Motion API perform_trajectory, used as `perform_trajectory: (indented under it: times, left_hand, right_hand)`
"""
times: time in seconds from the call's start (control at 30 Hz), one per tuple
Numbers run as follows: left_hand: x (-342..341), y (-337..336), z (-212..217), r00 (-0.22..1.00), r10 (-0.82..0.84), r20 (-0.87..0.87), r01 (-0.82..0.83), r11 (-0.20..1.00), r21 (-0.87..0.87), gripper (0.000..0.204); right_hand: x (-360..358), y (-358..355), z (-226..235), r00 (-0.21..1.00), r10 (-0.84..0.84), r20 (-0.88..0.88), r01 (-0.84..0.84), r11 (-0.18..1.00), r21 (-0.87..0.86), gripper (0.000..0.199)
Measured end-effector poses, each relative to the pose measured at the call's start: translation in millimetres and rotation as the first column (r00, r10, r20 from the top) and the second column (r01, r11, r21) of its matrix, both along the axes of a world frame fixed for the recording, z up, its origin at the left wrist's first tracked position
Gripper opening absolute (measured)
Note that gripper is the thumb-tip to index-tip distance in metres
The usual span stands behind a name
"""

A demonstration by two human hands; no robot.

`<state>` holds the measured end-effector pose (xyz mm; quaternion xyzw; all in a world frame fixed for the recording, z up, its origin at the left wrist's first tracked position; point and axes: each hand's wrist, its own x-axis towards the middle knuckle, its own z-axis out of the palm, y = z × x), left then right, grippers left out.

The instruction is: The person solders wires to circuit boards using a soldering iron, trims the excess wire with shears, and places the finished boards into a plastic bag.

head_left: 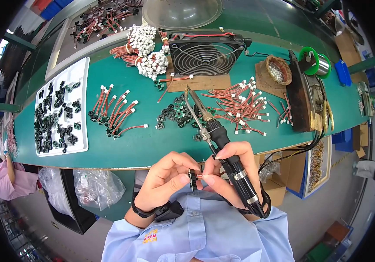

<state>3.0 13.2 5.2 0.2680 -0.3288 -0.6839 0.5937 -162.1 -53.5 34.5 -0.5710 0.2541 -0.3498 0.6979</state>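
In front of my chest, my left hand [165, 178] pinches a small dark circuit board [192, 180] on edge between thumb and fingertips. My right hand [233, 174] grips a black soldering iron [222, 136] with a thin metal tube alongside; its tip points up and away over the bench. Thumb and fingertips of that same hand also pinch thin red wires [199, 176] against the board's face. Whether the wires touch the board's pads is too small to tell. Beyond the iron lie loose black components [181, 111] and a pile of red wires with white connectors [242, 105].
Wired boards [113, 113] lie left on the green bench [130, 150], beside a white tray [81, 70] of dark parts. A black fan [205, 54] stands behind, near bundled connectors [152, 64]. Rightward are a bowl [279, 70], a dark iron stand [298, 102] and a solder spool [323, 65].
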Motion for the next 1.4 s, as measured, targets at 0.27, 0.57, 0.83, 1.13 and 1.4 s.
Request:
perform_trajectory:
  times: [0.27,0.57,0.83,1.13,1.4]
  left_hand:
    - [-1.7,0.0,0.7,1.0,0.006,-0.004,-0.006,1.0,-0.016,0.017]
    - [-1.8,-3.2,2.7,0.996,0.083,0.014,-0.082,0.997,-0.002,0.013]
    - [-6.2,-0.5,6.4,0.975,0.157,0.157,-0.16,0.987,0.008,0.013]
    - [-15.2,-3.9,19.4,0.67,0.359,0.65,-0.238,0.933,-0.27,0.012]
    - [-18.8,-4.2,25.8,0.67,0.332,0.664,-0.282,0.941,-0.187,0.01]
  right_hand:
    - [-0.8,1.2,-1.8,1.0,-0.002,0.03,0.003,1.0,-0.012,0.042]
    - [-2.6,-1.7,-7.2,0.999,-0.043,0.019,0.046,0.986,-0.16,0.042]
    - [-1.4,2.2,-12.3,0.994,-0.109,0.002,0.107,0.978,-0.179,0.04]
    - [0.1,6.6,-11.4,0.976,-0.201,-0.088,0.171,0.947,-0.274,0.042]
    - [1.0,6.7,-13.7,0.976,-0.196,-0.09,0.167,0.95,-0.264,0.043]
